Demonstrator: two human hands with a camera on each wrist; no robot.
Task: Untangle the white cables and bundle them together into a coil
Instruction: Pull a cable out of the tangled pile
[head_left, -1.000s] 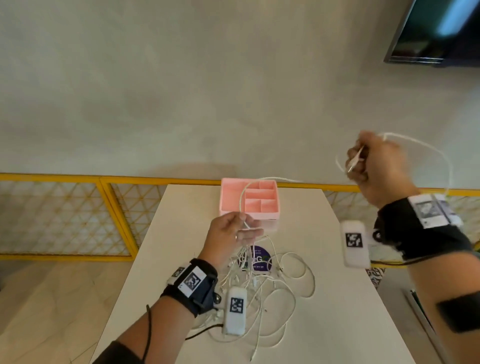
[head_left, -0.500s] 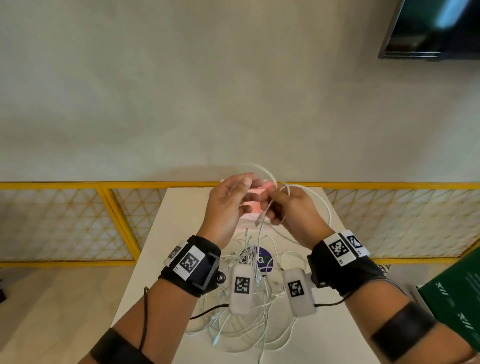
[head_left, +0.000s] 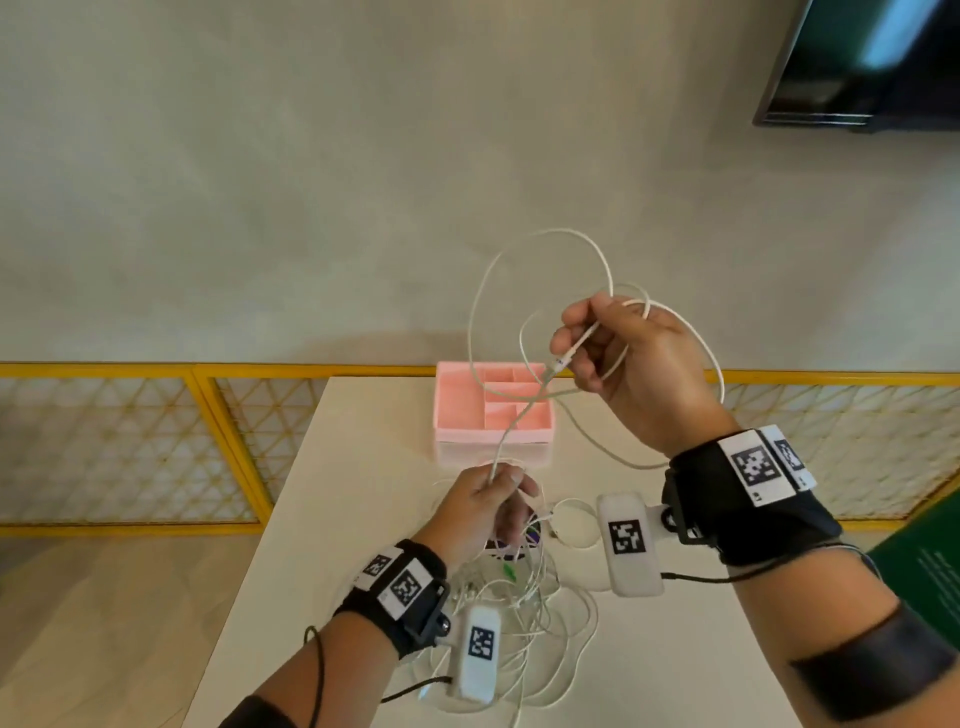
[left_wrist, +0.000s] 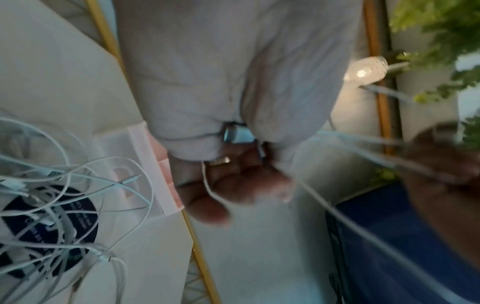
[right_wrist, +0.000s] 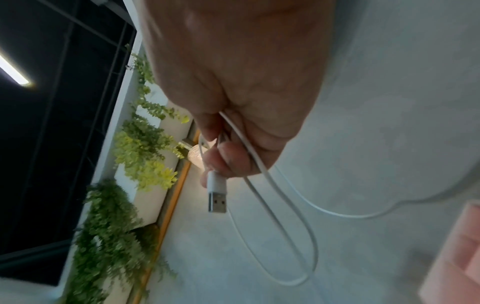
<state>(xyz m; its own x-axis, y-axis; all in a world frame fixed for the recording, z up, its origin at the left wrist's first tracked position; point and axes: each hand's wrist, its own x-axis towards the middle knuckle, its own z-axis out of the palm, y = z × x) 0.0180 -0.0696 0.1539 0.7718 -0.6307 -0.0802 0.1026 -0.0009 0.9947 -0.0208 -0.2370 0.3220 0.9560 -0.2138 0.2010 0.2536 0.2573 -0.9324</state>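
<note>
While right hand (head_left: 631, 364) grips white cable (head_left: 483, 291), left hand (head_left: 480, 506) pinches it, USB plug (right_wrist: 217, 195) wrist-view only.

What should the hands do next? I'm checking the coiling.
Probably lay another loop into the right hand, which already holds the plug and loops of cable, while the left hand pinches the strand still running from the tangle.

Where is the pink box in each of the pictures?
Head view: the pink box sits at the far end of the white table, between and behind the two hands.
Left wrist view: the box's pink edge shows left of centre, just left of the left hand.
Right wrist view: a pink corner at the bottom right.
Shared landmark: the yellow railing behind the table.
</note>
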